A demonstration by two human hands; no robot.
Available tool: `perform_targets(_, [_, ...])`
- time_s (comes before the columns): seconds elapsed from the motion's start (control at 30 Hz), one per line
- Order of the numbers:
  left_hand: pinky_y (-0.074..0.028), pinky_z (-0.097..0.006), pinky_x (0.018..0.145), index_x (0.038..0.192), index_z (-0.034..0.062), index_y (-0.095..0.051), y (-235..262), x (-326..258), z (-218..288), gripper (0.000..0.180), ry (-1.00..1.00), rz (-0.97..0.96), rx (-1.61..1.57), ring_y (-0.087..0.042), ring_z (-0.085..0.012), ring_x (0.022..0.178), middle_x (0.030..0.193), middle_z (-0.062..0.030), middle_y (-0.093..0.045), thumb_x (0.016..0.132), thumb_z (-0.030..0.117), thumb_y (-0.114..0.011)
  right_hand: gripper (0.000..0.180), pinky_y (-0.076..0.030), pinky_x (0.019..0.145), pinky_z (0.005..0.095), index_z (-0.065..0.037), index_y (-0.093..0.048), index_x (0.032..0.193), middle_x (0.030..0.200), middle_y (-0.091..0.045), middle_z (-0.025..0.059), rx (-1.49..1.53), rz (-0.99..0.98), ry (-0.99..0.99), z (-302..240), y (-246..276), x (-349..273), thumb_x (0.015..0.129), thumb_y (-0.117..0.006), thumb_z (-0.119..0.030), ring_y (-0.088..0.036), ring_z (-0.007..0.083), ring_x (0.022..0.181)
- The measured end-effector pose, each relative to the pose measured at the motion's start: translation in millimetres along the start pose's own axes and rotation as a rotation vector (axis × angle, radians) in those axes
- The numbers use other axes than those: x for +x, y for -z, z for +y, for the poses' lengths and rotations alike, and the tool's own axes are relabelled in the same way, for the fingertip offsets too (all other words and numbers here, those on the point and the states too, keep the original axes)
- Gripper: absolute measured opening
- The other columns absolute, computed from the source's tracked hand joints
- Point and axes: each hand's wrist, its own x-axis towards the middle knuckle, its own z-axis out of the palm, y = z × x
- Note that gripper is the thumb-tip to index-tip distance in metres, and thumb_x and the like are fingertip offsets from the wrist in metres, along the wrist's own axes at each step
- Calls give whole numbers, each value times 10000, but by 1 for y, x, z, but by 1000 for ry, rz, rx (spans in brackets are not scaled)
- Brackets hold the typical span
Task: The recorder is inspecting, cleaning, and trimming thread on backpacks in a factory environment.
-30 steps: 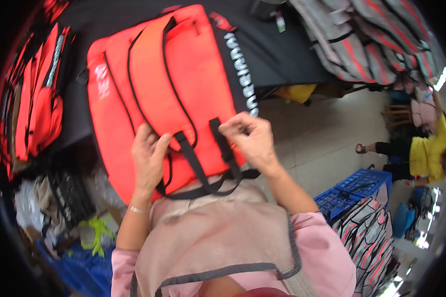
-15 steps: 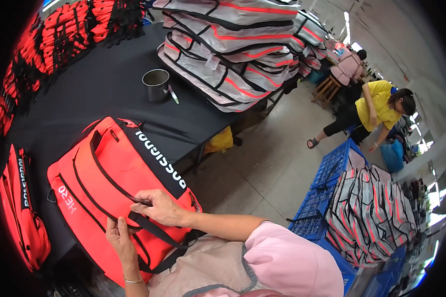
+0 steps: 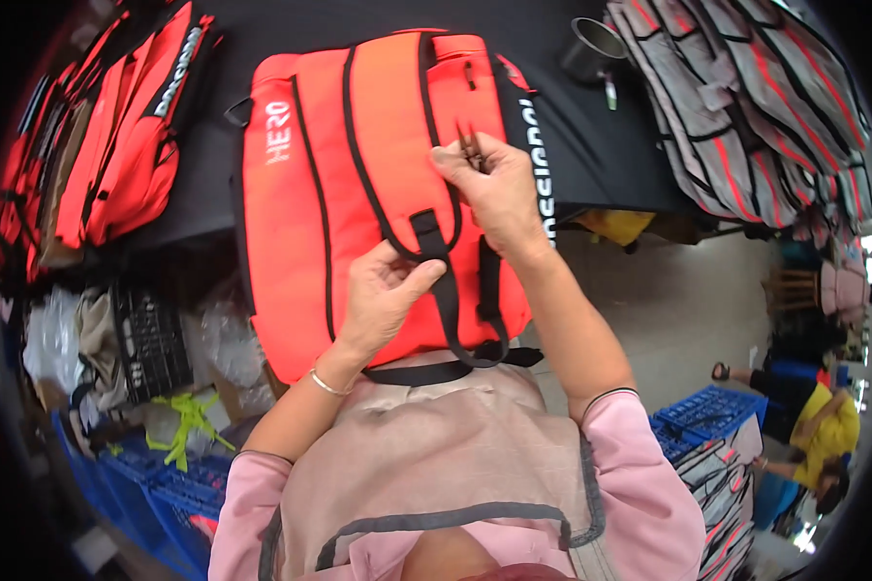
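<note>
A bright red backpack (image 3: 291, 242) with black piping and white lettering lies back side up before me, its lower end against my apron. My left hand (image 3: 388, 290) is closed on the padded shoulder strap (image 3: 386, 126), thumb and fingers pinching its lower end where black webbing (image 3: 446, 305) comes out. Above the other strap edge, my right hand (image 3: 499, 189) is closed around small dark thread snips (image 3: 470, 145), their two points sticking up past the fingers. The webbing loops down toward the bag's bottom edge.
More red bags (image 3: 136, 145) stand at the left of the black-covered table (image 3: 262, 24). A metal mug (image 3: 593, 50) sits near a pile of grey bags (image 3: 746, 107) at right. Blue crates (image 3: 712, 414) stand on the floor; a person in yellow (image 3: 824, 436) bends nearby.
My view has turned, so the backpack now lies straight ahead. My hands have moved apart: the right with the snips rises up the strap, while the left now pinches the strap's lower end.
</note>
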Motion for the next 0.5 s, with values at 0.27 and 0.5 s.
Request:
perform_targets(0.27, [-243,-440,1143,1003,121,-754,13,2,19,333,-641,73,904,-256,-372,1431,1551,-259,-199,680,68,-817,180,-395,502,220,-36,-621,785,687,-578,-25,262,-93,-310,45,-8,-6,861,-730,-157,-493,39,572])
perform_targets(0.5, [-244,-531,1157,911,102,-743,39,5,16,313,-823,-41,1215,-456,-333,1318,1325,-67,-579,612,34,-805,197,-404,577,224,-29,-618,809,718,-577,-16,113,-55,-345,44,-8,-24,862,-729,-183,-495,46,622])
